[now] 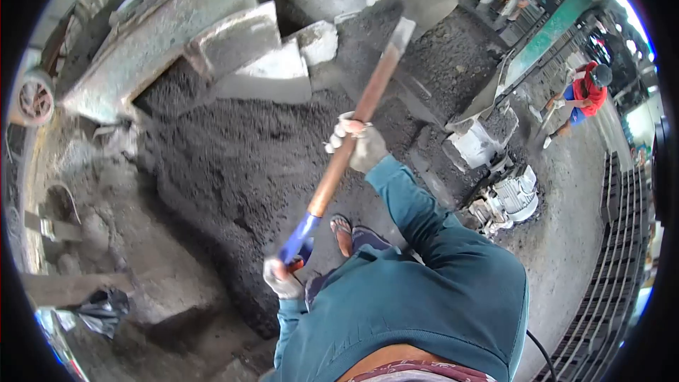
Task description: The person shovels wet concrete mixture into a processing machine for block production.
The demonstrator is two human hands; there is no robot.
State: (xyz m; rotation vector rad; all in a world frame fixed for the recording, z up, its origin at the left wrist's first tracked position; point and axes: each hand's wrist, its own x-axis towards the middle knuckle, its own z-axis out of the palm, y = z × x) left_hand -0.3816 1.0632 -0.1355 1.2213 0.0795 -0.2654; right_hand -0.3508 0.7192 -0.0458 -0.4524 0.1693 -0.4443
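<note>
My left hand (282, 280), in a pale glove, is closed around the blue grip end of a long shovel (368, 102). Higher up, my right hand (364, 146), gloved too, wraps the brown shaft near its middle. The shaft slants up and to the right, ending in a bare metal socket; the blade beyond it is hard to make out against the dark background. Beneath the shaft spreads a broad bed of dark, grainy material (212, 163). My sandalled foot (341, 233) stands at its edge.
Pale slabs (272, 64) and a long metal panel (170, 35) border the far side. An electric motor (513, 198) sits right of my arm. Further right, a person in red (590, 95) bends over a long-handled tool. Stacked dark bars (601, 262) line the right edge; a wheel (35, 99) is at left.
</note>
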